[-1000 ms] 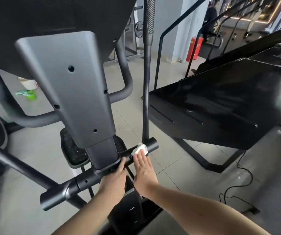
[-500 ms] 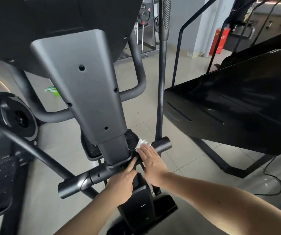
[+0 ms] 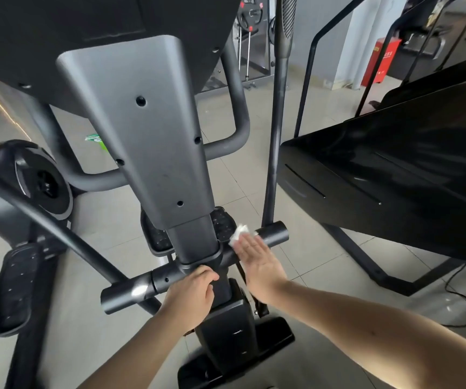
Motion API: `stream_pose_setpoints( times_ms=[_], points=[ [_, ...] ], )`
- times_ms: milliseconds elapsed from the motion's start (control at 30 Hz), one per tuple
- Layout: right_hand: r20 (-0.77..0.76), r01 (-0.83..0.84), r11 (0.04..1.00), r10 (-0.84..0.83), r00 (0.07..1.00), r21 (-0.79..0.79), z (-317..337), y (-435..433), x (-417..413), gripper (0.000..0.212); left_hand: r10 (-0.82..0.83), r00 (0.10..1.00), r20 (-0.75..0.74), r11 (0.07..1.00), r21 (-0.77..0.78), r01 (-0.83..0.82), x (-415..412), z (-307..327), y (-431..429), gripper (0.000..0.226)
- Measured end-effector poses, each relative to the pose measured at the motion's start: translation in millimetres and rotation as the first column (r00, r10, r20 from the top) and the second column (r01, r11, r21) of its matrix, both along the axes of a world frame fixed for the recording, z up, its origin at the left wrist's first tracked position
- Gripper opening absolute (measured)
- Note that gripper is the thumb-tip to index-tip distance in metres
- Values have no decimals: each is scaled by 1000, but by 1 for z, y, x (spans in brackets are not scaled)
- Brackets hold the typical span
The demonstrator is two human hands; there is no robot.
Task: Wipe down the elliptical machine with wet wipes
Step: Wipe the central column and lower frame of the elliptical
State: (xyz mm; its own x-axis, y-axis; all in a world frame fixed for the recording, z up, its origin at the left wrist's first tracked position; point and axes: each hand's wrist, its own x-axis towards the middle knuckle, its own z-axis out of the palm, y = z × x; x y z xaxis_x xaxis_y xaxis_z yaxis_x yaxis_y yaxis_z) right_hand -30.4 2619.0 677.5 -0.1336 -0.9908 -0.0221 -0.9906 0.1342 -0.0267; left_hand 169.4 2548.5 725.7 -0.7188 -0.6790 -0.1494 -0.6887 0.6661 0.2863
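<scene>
The elliptical machine's grey centre post (image 3: 147, 141) rises in front of me, and a black horizontal crossbar (image 3: 274, 234) runs through its base. My right hand (image 3: 257, 262) lies flat on the right part of the bar and presses a crumpled white wet wipe (image 3: 239, 233) against it; the wipe shows beyond my fingertips. My left hand (image 3: 191, 296) is wrapped around the crossbar just left of the post's collar. A black foot pedal (image 3: 15, 287) sits at the lower left.
A large glossy black machine (image 3: 394, 175) stands close on the right, with a cable (image 3: 462, 304) on the tiled floor beside it. A flywheel housing (image 3: 41, 178) is at left. A green wipe packet (image 3: 95, 140) lies on the floor behind. A red cabinet (image 3: 378, 63) stands far right.
My view has shifted so the machine sits further right and higher. My right hand has slid the wipe slightly left along the bar toward the post. My left hand keeps its grip.
</scene>
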Motion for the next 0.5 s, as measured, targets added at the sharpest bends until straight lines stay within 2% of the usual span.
stream_pose_setpoints(
  times_ms=[100,200,233,333,433,500],
  points=[
    [121,240,970,-234,965,-42,1,3,-32,81,41,999,-8,999,16,-41,0,-2,-1,33],
    [227,367,928,-347,910,-55,-3,2,-29,80,90,996,-15,996,31,-89,2,-4,-3,33],
    [250,365,930,-344,905,-43,-6,0,-19,79,96,995,-14,995,30,-96,2,-4,-3,33],
    [139,222,973,-212,967,-58,-22,2,28,77,94,995,-23,995,18,-94,2,-3,-5,34],
    [372,217,963,-146,917,-157,-35,9,51,81,110,993,-33,994,23,-109,0,-3,-8,34],
    [491,348,925,-234,839,-154,-28,9,41,83,119,992,-39,992,33,-118,-1,-2,-9,34]
  ],
)
